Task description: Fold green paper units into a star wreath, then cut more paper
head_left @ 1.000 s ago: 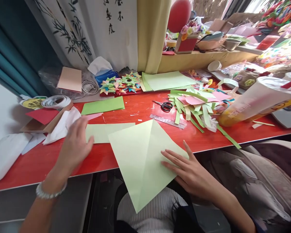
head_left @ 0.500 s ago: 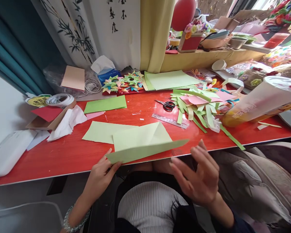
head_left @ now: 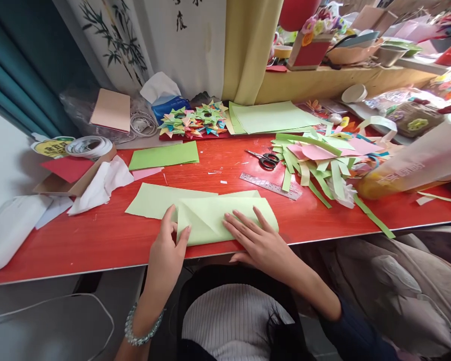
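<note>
A light green sheet of paper [head_left: 210, 215] lies doubled over at the table's front edge, with a diagonal crease toward its left side and a rounded bend at its right end. At its left end, my left hand [head_left: 169, 250] holds the paper's edge, thumb on top and the other fingers partly hidden. My right hand [head_left: 261, 238] rests flat on the right half, fingers stretched out and holding nothing. Another pale green sheet [head_left: 150, 198] lies behind, partly covered by the folded one.
Black-handled scissors [head_left: 266, 159] and a clear ruler [head_left: 270, 185] lie beyond the paper. Paper strips [head_left: 315, 160] are heaped at right beside a large plastic cup [head_left: 417, 155]. A brighter green folded paper [head_left: 165, 155], folded-paper rings [head_left: 193, 120] and a cardboard box [head_left: 75, 180] stand left.
The sheet's near edge, raised before, is now folded over away from me. My right hand has come from the air at right down onto the paper; my left hand has stayed at the left end.
</note>
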The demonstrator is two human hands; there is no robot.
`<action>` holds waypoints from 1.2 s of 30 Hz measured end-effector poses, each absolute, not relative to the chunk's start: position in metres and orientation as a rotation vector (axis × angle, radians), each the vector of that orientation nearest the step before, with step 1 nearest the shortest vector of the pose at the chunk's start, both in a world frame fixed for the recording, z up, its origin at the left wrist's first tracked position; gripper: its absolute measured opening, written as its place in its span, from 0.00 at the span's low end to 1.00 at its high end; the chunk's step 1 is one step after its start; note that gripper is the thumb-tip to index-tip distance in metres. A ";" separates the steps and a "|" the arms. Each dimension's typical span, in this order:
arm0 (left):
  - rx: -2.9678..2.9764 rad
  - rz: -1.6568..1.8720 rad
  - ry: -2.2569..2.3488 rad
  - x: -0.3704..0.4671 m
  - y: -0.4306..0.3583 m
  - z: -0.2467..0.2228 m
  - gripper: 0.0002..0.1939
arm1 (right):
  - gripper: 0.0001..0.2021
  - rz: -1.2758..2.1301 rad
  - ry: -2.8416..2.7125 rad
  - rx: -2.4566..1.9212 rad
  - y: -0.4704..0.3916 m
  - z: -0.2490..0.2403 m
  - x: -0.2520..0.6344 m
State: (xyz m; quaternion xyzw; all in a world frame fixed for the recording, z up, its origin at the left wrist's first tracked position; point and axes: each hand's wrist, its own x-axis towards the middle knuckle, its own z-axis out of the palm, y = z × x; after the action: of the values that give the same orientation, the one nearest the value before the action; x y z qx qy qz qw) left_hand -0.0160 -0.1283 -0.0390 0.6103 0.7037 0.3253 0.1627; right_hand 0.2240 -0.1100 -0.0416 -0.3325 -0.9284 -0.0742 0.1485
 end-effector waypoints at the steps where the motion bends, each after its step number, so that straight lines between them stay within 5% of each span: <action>1: 1.810 0.927 2.014 -0.014 -0.128 -0.040 0.26 | 0.34 -0.202 -2.686 -0.939 -0.107 -0.041 0.224; 9: 2.110 0.870 2.084 -0.004 -0.124 -0.048 0.20 | 0.25 -0.247 -2.723 -0.929 -0.095 -0.033 0.225; 19: 2.137 1.108 2.143 0.002 -0.132 -0.047 0.14 | 0.24 -0.161 -2.746 -0.823 -0.085 -0.032 0.220; 36: 2.339 1.033 2.115 -0.002 -0.136 -0.049 0.14 | 0.23 -0.142 -2.863 -0.679 -0.050 -0.038 0.229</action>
State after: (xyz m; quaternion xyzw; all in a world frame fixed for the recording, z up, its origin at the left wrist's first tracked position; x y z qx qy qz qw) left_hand -0.0016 -0.1356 -0.0490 0.7022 0.6349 0.3100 -0.0882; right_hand 0.2290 -0.0500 -0.0379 -0.2295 -0.9672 -0.0479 0.0976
